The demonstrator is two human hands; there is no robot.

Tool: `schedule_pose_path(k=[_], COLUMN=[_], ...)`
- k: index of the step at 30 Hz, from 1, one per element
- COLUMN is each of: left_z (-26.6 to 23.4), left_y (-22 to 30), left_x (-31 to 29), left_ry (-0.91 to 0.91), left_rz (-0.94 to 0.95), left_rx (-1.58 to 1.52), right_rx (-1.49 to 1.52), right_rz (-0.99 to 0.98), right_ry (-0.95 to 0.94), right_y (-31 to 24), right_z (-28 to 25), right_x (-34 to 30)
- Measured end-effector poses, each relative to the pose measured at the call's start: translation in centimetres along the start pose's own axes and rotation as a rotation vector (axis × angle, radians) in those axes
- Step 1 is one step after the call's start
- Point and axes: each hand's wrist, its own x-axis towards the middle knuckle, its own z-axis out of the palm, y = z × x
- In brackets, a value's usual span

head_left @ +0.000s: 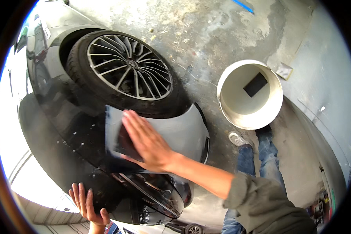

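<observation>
At lower left, the left hand (85,204) is at the edge of the black bodywork (62,160), fingers extended and holding nothing; its pressure I cannot tell. Near centre, a dark pad (124,142) lies on the grey patch (111,117) below the wheel (130,64), under the flat fingers of the right hand (150,146), well apart from the left. Good work here calls for a flat palm and light, even pressure, easing off at the patch's edges. Right of centre, a white bucket (277,91) contains a black rectangle (255,84).
</observation>
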Motion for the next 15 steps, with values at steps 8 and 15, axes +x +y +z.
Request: schedule_pose_path(k=[8, 15], left_z=[-0.6, -0.9], left_y=[-1.4, 0.0], left_x=[-1.5, -0.3], left_ry=[-0.046, 0.007], left_rz=[0.025, 0.045], left_rx=[0.074, 0.025], right_rx=[0.128, 0.354], right_rz=[0.245, 0.885], right_ry=[-0.049, 0.037], right_y=[12.5, 19.9], right_z=[-1.3, -1.8], right_x=[-9.7, -10.6])
